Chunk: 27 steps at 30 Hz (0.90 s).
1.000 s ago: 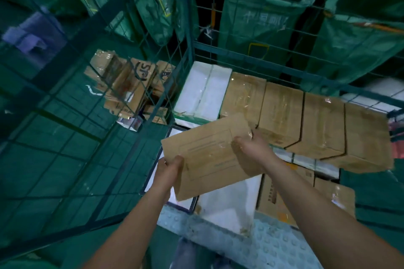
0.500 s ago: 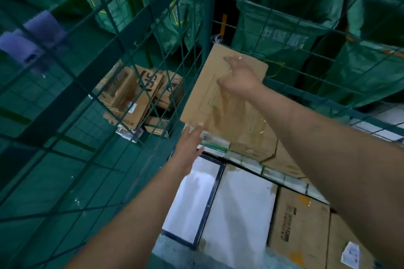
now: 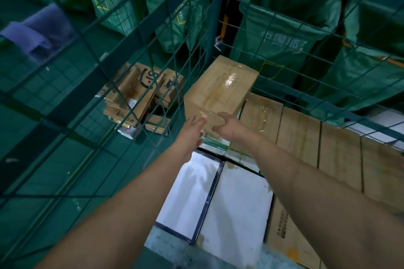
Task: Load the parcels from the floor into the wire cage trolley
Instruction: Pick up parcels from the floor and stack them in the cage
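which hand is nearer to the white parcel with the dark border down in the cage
Left. The left hand hangs just above the white parcel; the right hand is further right, at the brown box.

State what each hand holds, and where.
Right hand grips the taped cardboard box at its near edge; left hand only touches that edge with straight fingers.
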### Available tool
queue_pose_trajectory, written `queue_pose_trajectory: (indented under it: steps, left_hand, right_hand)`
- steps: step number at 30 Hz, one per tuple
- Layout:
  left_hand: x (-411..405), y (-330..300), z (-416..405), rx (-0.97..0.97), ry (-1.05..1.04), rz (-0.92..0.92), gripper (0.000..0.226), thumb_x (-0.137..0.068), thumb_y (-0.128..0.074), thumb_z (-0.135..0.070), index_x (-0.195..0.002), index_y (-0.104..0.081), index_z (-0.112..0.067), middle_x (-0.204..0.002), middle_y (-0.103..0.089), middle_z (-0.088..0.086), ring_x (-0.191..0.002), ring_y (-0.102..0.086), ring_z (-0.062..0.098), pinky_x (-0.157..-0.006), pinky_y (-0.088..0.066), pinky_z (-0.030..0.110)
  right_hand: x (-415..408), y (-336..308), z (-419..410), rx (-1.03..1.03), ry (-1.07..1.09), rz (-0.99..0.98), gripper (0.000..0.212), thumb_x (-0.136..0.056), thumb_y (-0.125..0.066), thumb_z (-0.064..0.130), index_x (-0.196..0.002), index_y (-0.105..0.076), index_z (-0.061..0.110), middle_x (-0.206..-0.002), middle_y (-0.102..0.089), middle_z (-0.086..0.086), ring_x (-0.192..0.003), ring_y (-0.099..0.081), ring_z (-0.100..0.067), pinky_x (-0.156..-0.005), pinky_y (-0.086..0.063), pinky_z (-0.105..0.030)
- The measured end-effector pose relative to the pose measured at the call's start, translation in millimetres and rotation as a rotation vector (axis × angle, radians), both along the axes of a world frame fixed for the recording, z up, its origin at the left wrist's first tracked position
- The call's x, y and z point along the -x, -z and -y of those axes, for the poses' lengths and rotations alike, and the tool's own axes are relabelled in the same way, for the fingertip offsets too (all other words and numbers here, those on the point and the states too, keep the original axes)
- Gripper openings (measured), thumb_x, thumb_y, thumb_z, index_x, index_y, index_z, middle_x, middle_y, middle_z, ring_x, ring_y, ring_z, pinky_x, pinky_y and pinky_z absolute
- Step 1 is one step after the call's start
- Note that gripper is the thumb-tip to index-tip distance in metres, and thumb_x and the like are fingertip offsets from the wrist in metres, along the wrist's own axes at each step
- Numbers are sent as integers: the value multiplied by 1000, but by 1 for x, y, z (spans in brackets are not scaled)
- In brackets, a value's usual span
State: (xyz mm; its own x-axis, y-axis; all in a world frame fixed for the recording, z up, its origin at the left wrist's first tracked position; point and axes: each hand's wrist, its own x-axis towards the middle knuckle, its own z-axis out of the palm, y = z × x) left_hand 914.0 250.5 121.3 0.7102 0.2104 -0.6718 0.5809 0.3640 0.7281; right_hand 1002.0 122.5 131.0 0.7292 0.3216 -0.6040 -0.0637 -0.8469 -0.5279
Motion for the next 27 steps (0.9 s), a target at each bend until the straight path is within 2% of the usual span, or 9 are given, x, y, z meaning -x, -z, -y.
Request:
queue_pose_trajectory:
  steps: [3,6,9,11,13,16,21,25,27]
  left_hand:
    - [23,-10,5,6,-5,3,64,-99,-62,-47,-156,-37,-32,-141,-52,-7,-119,-57,17,-101,-50,32]
    - [52,-26,12,-4,-20,11,60,-99,-62,-48,-153,-43,-31,-145,-52,-6,-121,-58,18,-94,-51,29]
    - [90,-44,27,-6,-79,35,57,-99,-61,-47,-151,-46,-28,-144,-54,-4,-121,-59,17,-95,-51,30]
    - [118,-56,38,-19,-128,41,45,-101,-59,-44,-143,-52,-29,-132,-59,-7,-109,-61,13,-98,-51,32]
    - [154,-66,52,-23,-183,45,33,-101,-59,-43,-131,-58,-31,-125,-60,-9,-106,-61,12,-97,-51,33]
    - [208,-78,75,-14,-272,58,51,-97,-65,-47,-144,-53,-31,-138,-59,-9,-117,-62,17,-91,-53,30]
    - [299,-83,118,-22,-448,91,52,-99,-61,-47,-146,-46,-29,-135,-56,-7,-122,-61,22,-108,-49,40]
    - [379,-79,144,-15,-620,64,30,-100,-61,-45,-127,-56,-31,-121,-62,-11,-121,-62,21,-108,-49,40]
    - [421,-73,151,-10,-718,46,15,-102,-58,-41,-112,-61,-30,-110,-62,-11,-112,-61,20,-110,-47,41]
  right_hand:
    - [29,-19,8,-66,39,-17,69,-99,-61,27,-160,-30,19,-161,-32,-9,-130,-47,-25,-95,-36,-21]
    - [66,-40,13,-171,126,-68,62,-101,-60,26,-157,-35,17,-154,-40,-8,-110,-47,-17,-87,-39,-23]
    - [109,-65,19,-333,243,-180,47,-103,-59,27,-147,-45,18,-142,-50,-3,-110,-49,-17,-89,-42,-30]
    - [137,-75,24,-418,336,-280,34,-103,-59,30,-136,-53,20,-135,-54,-3,-117,-52,-22,-97,-47,-37]
    - [168,-81,35,-479,402,-365,41,-102,-60,34,-140,-53,22,-139,-53,-2,-120,-53,-23,-96,-49,-37]
    - [212,-91,60,-522,372,-426,45,-101,-61,38,-143,-52,24,-137,-55,1,-116,-56,-19,-88,-50,-32]
    - [291,-98,89,-573,265,-525,34,-101,-60,38,-132,-58,24,-133,-59,0,-119,-58,-21,-97,-51,-35]
    - [360,-97,93,-545,151,-586,23,-103,-58,32,-122,-60,21,-120,-62,-3,-108,-63,-20,-96,-53,-36]
    - [396,-97,92,-532,102,-625,15,-104,-55,27,-116,-60,20,-109,-62,-5,-106,-64,-18,-96,-53,-38]
